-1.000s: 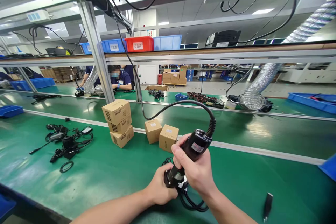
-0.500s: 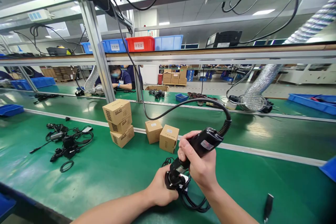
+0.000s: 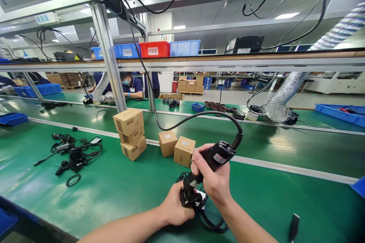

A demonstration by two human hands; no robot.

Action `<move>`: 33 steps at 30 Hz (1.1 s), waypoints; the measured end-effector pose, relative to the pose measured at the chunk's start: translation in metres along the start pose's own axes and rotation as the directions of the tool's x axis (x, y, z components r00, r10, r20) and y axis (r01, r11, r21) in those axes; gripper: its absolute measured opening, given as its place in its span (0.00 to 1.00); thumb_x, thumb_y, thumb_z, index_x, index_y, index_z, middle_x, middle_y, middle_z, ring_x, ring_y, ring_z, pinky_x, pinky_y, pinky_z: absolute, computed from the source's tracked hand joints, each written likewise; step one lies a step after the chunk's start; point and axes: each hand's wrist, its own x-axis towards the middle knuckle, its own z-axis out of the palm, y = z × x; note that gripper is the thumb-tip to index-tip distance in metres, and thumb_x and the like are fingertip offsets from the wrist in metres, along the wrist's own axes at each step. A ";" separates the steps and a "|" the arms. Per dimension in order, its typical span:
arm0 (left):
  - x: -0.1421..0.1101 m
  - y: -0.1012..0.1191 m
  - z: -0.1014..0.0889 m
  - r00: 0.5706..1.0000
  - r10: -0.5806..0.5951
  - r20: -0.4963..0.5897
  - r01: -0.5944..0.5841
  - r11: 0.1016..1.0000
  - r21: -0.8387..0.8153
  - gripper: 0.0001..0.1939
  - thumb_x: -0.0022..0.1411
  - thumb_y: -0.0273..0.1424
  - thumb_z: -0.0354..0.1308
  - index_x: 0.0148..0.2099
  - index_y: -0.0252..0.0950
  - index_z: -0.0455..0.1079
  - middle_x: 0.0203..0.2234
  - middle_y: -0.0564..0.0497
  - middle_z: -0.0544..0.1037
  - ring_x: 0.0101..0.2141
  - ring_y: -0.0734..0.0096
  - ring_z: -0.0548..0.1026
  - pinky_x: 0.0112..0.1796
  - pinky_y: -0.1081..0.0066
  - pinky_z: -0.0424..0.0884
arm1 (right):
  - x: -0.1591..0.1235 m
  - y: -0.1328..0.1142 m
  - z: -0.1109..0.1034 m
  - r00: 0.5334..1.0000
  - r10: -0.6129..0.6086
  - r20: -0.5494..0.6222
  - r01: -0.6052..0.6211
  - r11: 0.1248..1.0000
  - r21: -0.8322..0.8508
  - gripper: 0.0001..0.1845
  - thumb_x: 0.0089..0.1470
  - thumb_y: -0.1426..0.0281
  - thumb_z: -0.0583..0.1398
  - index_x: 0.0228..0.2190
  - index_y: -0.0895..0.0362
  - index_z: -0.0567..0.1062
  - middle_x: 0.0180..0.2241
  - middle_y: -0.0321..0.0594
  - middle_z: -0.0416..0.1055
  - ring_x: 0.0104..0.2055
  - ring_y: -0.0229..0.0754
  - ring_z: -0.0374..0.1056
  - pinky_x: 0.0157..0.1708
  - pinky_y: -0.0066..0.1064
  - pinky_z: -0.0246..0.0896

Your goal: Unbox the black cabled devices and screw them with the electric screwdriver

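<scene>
My right hand (image 3: 213,176) is wrapped round a black corded electric screwdriver (image 3: 219,155), held at a slant with its lower end pointing down and left. That end meets a small black device (image 3: 188,197), which my left hand (image 3: 174,205) grips above the green bench. Whether the tip sits in a screw is hidden. From the device's side hangs a coiled black cable (image 3: 209,224) with a white label. The screwdriver's power cord (image 3: 182,122) arches from its upper end back towards the overhead frame.
Small cardboard boxes (image 3: 129,122) are stacked ahead, with two more boxes (image 3: 184,151) nearby. Black cabled devices (image 3: 76,153) lie at left. A black-handled tool (image 3: 294,228) rests at right. A metal post (image 3: 108,53) rises behind the stack. Across the bench sits a co-worker (image 3: 134,86).
The screwdriver and my right hand have shifted slightly left and down. My left hand keeps its grip on the device. The whole view has moved a little.
</scene>
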 end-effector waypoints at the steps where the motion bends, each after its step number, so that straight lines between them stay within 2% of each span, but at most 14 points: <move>1: 0.000 0.000 0.000 1.000 0.000 0.007 0.000 1.000 0.009 0.20 0.40 0.21 0.59 0.40 0.30 0.65 0.30 0.52 0.65 0.30 0.76 0.60 0.29 0.73 0.55 | 0.000 0.000 0.000 1.000 0.000 0.006 0.000 1.000 -0.001 0.28 0.51 0.54 0.68 0.40 0.59 0.62 0.28 0.31 0.66 0.21 0.28 0.65 0.23 0.26 0.64; 8: 0.001 -0.001 0.001 1.000 0.015 0.016 -0.015 0.999 0.041 0.19 0.41 0.21 0.58 0.40 0.29 0.66 0.29 0.52 0.65 0.29 0.76 0.60 0.28 0.72 0.54 | 0.003 -0.001 0.001 0.999 0.029 0.041 -0.030 1.000 0.005 0.30 0.50 0.53 0.68 0.40 0.59 0.60 0.27 0.30 0.64 0.20 0.27 0.63 0.22 0.25 0.62; 12: 0.001 -0.001 0.003 1.000 0.025 -0.010 -0.024 0.997 0.072 0.18 0.42 0.20 0.57 0.39 0.29 0.66 0.28 0.53 0.64 0.28 0.78 0.59 0.26 0.72 0.53 | 0.001 0.000 0.004 0.999 0.032 0.009 -0.032 0.999 0.004 0.31 0.49 0.53 0.69 0.39 0.59 0.59 0.28 0.30 0.64 0.20 0.26 0.61 0.21 0.25 0.60; 16: 0.001 -0.001 0.002 0.999 0.038 0.016 -0.039 0.998 0.058 0.19 0.42 0.19 0.57 0.41 0.29 0.66 0.29 0.53 0.65 0.29 0.78 0.59 0.26 0.73 0.53 | 0.000 -0.003 0.005 0.999 0.030 -0.015 -0.030 0.999 -0.015 0.32 0.48 0.52 0.69 0.39 0.59 0.60 0.26 0.29 0.64 0.19 0.26 0.61 0.22 0.25 0.61; 25: 0.001 -0.001 0.001 1.000 -0.012 0.026 0.012 0.999 0.031 0.21 0.40 0.20 0.59 0.41 0.29 0.66 0.30 0.52 0.67 0.29 0.77 0.61 0.27 0.73 0.55 | 0.000 -0.012 0.000 0.999 0.042 -0.024 -0.042 0.999 0.002 0.32 0.48 0.52 0.69 0.39 0.58 0.59 0.28 0.29 0.64 0.19 0.26 0.61 0.20 0.25 0.59; 30: 0.000 0.003 0.001 1.000 -0.024 0.008 0.024 1.000 0.003 0.23 0.38 0.19 0.59 0.41 0.30 0.66 0.30 0.53 0.67 0.29 0.77 0.60 0.27 0.75 0.55 | 0.001 -0.005 -0.003 1.000 0.006 -0.018 -0.005 1.000 0.015 0.29 0.50 0.55 0.69 0.39 0.58 0.60 0.24 0.28 0.61 0.20 0.27 0.62 0.22 0.25 0.61; 33: 0.001 0.004 -0.002 0.997 -0.069 -0.044 0.068 0.997 -0.026 0.24 0.35 0.17 0.60 0.40 0.31 0.65 0.27 0.55 0.66 0.26 0.79 0.60 0.24 0.75 0.53 | 0.001 -0.007 -0.007 0.995 -0.066 -0.069 0.069 0.997 0.040 0.26 0.52 0.58 0.68 0.41 0.57 0.61 0.27 0.30 0.65 0.21 0.28 0.64 0.23 0.26 0.64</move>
